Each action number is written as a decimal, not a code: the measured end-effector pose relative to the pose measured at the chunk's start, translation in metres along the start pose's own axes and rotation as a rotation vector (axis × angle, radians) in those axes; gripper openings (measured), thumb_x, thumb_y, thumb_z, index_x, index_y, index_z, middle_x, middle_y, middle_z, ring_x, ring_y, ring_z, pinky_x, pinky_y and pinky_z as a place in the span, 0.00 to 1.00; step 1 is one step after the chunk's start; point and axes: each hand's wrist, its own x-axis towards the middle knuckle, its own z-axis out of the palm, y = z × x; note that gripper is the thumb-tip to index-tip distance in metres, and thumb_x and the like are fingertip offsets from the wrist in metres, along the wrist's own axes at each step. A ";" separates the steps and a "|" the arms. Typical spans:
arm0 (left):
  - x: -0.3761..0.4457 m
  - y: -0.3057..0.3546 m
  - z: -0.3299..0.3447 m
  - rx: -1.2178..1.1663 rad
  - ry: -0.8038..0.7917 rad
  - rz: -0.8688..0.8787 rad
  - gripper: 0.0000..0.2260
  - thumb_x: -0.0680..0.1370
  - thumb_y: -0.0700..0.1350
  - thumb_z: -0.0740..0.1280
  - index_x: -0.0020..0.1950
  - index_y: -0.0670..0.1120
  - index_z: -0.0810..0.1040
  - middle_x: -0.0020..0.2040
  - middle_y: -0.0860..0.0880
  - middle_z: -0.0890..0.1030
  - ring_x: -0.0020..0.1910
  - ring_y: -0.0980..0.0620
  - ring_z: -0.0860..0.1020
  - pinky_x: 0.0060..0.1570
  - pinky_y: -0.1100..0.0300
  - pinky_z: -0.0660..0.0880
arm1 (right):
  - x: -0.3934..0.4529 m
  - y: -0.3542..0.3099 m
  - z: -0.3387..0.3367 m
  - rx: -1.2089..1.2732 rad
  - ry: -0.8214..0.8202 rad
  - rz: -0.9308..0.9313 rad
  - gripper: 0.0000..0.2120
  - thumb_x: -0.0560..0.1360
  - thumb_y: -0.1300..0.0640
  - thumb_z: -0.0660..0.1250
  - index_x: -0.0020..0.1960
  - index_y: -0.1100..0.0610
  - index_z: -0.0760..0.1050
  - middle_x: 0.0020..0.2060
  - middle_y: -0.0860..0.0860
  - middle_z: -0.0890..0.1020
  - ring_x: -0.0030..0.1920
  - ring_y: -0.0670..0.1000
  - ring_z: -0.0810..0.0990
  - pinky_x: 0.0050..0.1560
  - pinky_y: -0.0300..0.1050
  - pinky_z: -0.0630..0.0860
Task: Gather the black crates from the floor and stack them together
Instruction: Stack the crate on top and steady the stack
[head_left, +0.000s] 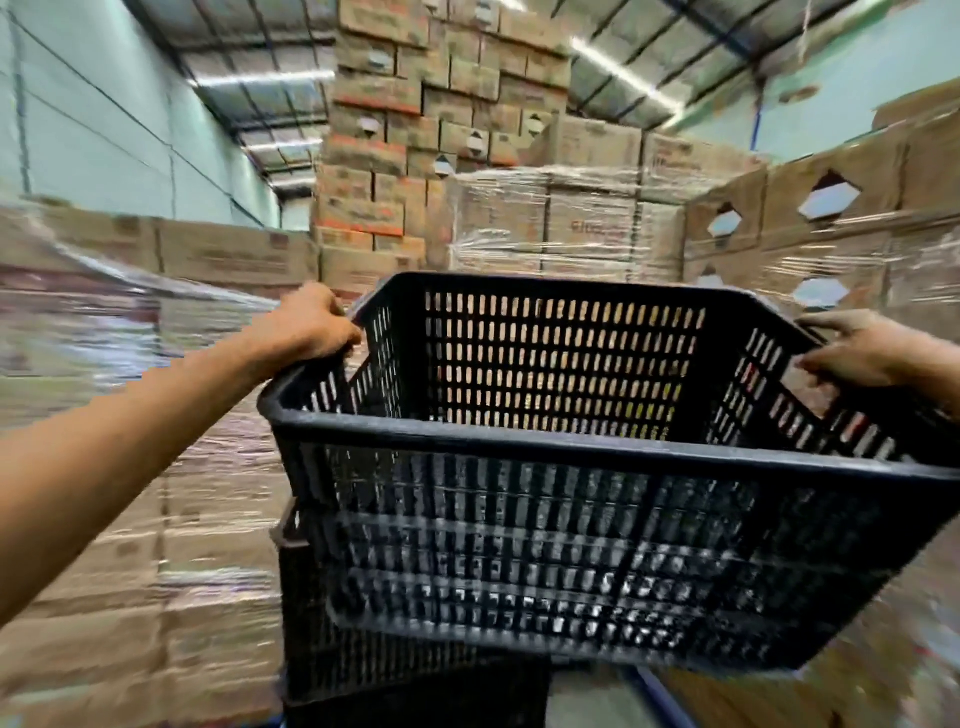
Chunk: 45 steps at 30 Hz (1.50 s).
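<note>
The black crate (597, 467) was carried in the air at chest level, one hand on each short end. A second dark crate (332, 613) stood below and to the left of it, its rim partly hidden by the carried one; the step in hand was judged to be lowering the carried crate into that lower one.

To do this well, the carried crate would be levelled first, since it hung tilted with its right end higher. Its base corners would then be lined up over the lower rim before it was let down, and both ends lowered together so that it nested without jamming.

The left hand (306, 325) was closed over the rim at the far left corner, fingers (343, 340) curled inward over the edge. The right hand (862, 348) gripped the right-end rim, fingers (815, 358) hooked over it and into the slotted wall. Stacked cardboard cartons (587, 228), several wrapped in film, stood around the work area; motion blur obscured the floor.
</note>
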 end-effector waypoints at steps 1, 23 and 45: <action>0.009 -0.011 -0.010 0.002 0.029 -0.009 0.05 0.70 0.44 0.71 0.39 0.43 0.80 0.41 0.39 0.82 0.37 0.45 0.78 0.41 0.57 0.73 | 0.013 -0.014 0.017 0.025 0.000 -0.024 0.16 0.72 0.71 0.64 0.60 0.66 0.73 0.26 0.56 0.76 0.15 0.43 0.72 0.15 0.37 0.71; 0.154 -0.110 0.024 0.221 0.214 -0.203 0.06 0.71 0.43 0.70 0.37 0.41 0.83 0.38 0.38 0.84 0.35 0.45 0.79 0.39 0.57 0.75 | 0.250 -0.094 0.270 0.108 -0.228 -0.252 0.24 0.72 0.68 0.65 0.67 0.63 0.68 0.24 0.54 0.78 0.19 0.51 0.77 0.20 0.43 0.76; 0.202 -0.168 0.058 0.178 0.015 -0.347 0.07 0.73 0.42 0.70 0.36 0.40 0.82 0.32 0.45 0.81 0.30 0.52 0.76 0.33 0.60 0.70 | 0.250 -0.127 0.330 0.052 -0.462 -0.156 0.26 0.76 0.71 0.59 0.73 0.61 0.60 0.31 0.59 0.74 0.21 0.54 0.74 0.13 0.36 0.69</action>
